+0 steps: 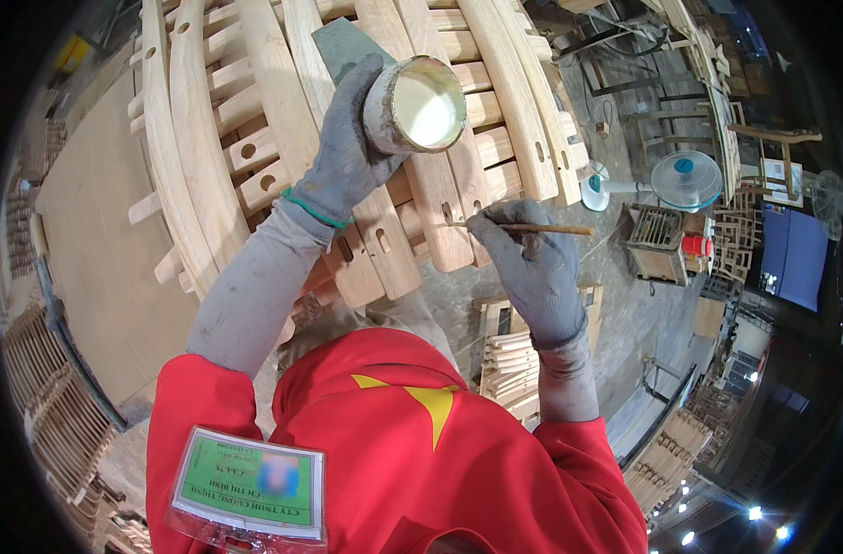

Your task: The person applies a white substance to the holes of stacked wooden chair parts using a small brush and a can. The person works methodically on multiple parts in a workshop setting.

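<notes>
My left hand [348,129], in a grey glove, is wrapped round a round, stained pot [381,115] of creamy white liquid [426,106], tilted toward me. A flat grey-green piece [343,46] shows beside its fingers; whether the hand touches it I cannot tell. In my gloved right hand [532,268] a thin wooden stick [555,229] is pinched. Its tip is at the slot near the end of a pale curved wooden slat [435,198]. Similar slats [518,102] with oblong slots lie side by side under both hands.
Crosswise wooden pieces with round holes [258,150] lie beneath the slats. A brown board [108,240] is on the left. Stacked wooden parts [509,369] stand below my right hand. Further right are a fan [686,180] and a slatted crate [657,242] on the grey floor.
</notes>
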### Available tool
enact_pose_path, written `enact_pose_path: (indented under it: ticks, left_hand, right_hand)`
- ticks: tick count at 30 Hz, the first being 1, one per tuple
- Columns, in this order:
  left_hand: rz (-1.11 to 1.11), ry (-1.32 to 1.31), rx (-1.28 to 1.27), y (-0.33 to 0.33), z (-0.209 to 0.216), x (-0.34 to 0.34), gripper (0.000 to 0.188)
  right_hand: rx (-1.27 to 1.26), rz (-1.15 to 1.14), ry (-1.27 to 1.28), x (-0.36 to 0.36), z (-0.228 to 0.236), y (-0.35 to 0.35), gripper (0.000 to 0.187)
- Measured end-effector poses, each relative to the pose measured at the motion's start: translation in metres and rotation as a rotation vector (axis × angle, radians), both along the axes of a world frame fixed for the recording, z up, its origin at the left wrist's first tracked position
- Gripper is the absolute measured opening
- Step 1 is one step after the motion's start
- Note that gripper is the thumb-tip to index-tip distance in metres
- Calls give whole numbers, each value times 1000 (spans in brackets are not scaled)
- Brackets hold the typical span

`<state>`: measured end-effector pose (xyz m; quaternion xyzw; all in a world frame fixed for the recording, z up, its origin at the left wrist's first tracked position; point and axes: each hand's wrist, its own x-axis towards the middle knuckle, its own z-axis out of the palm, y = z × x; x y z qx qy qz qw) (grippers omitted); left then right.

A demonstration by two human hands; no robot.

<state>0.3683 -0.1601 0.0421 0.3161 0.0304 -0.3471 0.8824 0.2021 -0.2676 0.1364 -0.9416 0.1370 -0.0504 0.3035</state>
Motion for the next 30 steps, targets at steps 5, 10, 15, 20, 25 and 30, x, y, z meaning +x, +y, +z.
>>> enact_pose_path:
  ticks: [5, 10, 15, 20, 25, 30]
  left_hand:
    - [-6, 126, -58, -4, 5, 1, 42]
    - [-8, 135, -73, -5, -1, 5, 43]
    - [47, -65, 59, -4, -4, 1, 44]
    - [74, -577, 181, 4, -18, 0, 69]
    - [74, -877, 387, 3, -8, 1, 66]
    - [-49, -314, 255, -4, 3, -3, 56]
  right_hand:
    - [206, -186, 48, 12, -7, 0, 19]
    - [522, -326, -122, 10, -26, -1, 15]
    - [67, 25, -216, -29, -33, 7, 18]
    - [175, 94, -170, -48, -26, 6, 16]
    - [507, -112, -227, -62, -28, -14, 15]
    - [824, -495, -358, -52, -15, -27, 17]
